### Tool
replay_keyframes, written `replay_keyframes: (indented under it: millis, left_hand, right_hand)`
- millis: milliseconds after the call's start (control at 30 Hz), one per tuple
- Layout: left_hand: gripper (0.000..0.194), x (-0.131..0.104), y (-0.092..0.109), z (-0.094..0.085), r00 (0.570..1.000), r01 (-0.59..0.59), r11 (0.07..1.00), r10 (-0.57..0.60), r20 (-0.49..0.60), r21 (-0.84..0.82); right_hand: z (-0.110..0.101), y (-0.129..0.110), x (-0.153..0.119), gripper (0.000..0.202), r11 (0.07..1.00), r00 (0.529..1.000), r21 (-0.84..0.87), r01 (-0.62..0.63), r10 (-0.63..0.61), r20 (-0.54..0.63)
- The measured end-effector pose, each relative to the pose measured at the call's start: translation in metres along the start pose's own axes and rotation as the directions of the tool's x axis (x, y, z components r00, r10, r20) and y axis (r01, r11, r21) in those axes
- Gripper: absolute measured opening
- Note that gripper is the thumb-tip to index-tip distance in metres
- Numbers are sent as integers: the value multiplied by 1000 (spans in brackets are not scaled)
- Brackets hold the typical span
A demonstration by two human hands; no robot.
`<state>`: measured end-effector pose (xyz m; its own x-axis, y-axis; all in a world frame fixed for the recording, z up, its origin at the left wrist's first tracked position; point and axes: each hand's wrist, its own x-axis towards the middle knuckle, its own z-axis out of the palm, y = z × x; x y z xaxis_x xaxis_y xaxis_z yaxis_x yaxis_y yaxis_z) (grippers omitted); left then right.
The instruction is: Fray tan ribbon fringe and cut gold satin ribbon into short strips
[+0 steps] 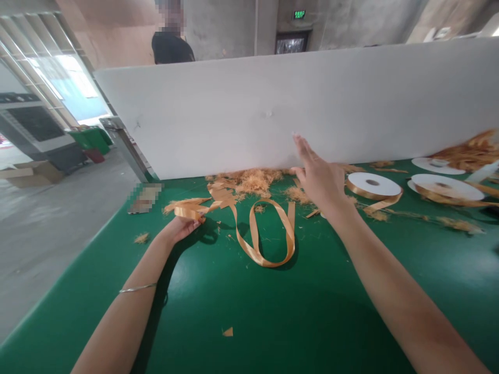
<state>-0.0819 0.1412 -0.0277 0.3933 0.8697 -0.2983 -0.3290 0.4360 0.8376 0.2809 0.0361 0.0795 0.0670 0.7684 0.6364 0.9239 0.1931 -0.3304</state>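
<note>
My left hand (186,226) is closed on a gold satin ribbon (273,262), low over the left part of the green table. From there the ribbon runs right and lies in a long loop at the middle. My right hand (319,179) is raised with its fingers stretched out, holding nothing, between the loop and a white spool of gold ribbon (370,186). Behind the loop lie a pile of frayed gold threads (257,182) and cut ribbon pieces (221,193).
The green table (241,306) is backed by an upright white panel (218,114). More spools (444,187) and a heap of brown threads (473,150) are at the right. A blurred flat object (145,198) lies at the left edge. A person (171,48) is beyond the panel.
</note>
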Motion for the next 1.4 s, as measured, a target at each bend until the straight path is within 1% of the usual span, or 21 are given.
replay_keyframes:
  millis: [33, 100, 200, 267, 333, 400, 467, 533, 633, 733, 800, 833, 867, 933, 967, 1000, 1067, 1133, 1233, 1333, 1400]
  left_hand:
    - [25, -1, 0, 1, 1000, -9, 999, 8, 24, 52]
    - [24, -5, 1, 5, 997, -36, 984, 24, 74, 173]
    - [26, -12, 3, 13, 989, -65, 948, 21, 143, 311]
    - [26, -15, 4, 18, 986, -78, 923, 14, 169, 377]
    - [27, -17, 4, 21, 983, -92, 897, 13, 183, 432]
    - [29, -16, 3, 22, 984, -101, 872, 16, 178, 478]
    - [31, -15, 2, 20, 987, -100, 856, 20, 160, 508]
    - [33, -13, 1, 18, 989, -90, 853, 17, 145, 514]
    - [30, -13, 0, 18, 990, -79, 848, 5, 141, 523]
    - [27, -14, 1, 20, 992, -66, 841, -4, 130, 536]
    - [26, -14, 2, 21, 993, -59, 839, -6, 118, 540]
    - [26, -14, 3, 22, 994, -55, 838, -7, 111, 542]
    - [26, -14, 3, 22, 994, -51, 838, -9, 106, 543]
    - [25, -13, 3, 23, 995, -46, 838, -11, 102, 544]
    - [25, -13, 3, 23, 995, -45, 840, -11, 101, 541]
    - [25, -13, 3, 23, 995, -48, 844, -8, 102, 534]
    - [24, -13, 2, 22, 994, -59, 861, 5, 108, 505]
    - [23, -13, 1, 21, 993, -75, 879, 23, 116, 471]
    - [23, -11, 0, 17, 992, -91, 894, 41, 122, 440]
    - [29, -7, -1, 12, 989, -107, 905, 55, 137, 412]
    - [33, -4, -2, 9, 983, -131, 909, 67, 173, 396]
  right_hand:
    - [3, 3, -1, 65, 995, 999, -95, -22, 18, -45]
    - [8, 11, -2, 64, 977, 990, -191, -91, 67, -128]
    - [11, 29, -1, 60, 951, 957, -184, -248, 211, -197]
    - [12, 42, 2, 52, 941, 932, -42, -335, 325, -162]
    - [13, 52, 6, 44, 891, 917, 245, -382, 399, -21]
    - [12, 56, 9, 38, 734, 911, 545, -406, 372, 178]
    - [8, 55, 11, 31, 584, 906, 694, -421, 295, 302]
    - [3, 50, 10, 31, 520, 918, 757, -395, 258, 302]
    - [-3, 41, 9, 33, 497, 949, 812, -307, 219, 225]
    - [-5, 36, 8, 39, 529, 970, 813, -242, 145, 195]
    - [-6, 35, 9, 48, 612, 978, 763, -208, 133, 160]
    - [-6, 35, 9, 54, 679, 983, 711, -184, 132, 128]
    - [-6, 35, 9, 59, 762, 988, 629, -154, 126, 90]
    - [-8, 35, 9, 63, 925, 996, 368, -92, 87, 29]
    - [-9, 35, 8, 64, 975, 998, 212, -63, 62, 10]
    - [-9, 34, 8, 64, 997, 999, 65, -40, 40, 1]
    - [-9, 34, 6, 65, 990, 1000, -143, -10, 9, -9]
    - [-7, 34, 5, 67, 974, 1000, -225, 0, -6, -23]
    - [-2, 35, 5, 70, 974, 999, -223, -35, 27, -40]
    - [1, 38, 6, 74, 973, 989, -185, -140, 130, -67]
    - [1, 39, 6, 74, 971, 981, -146, -190, 182, -63]
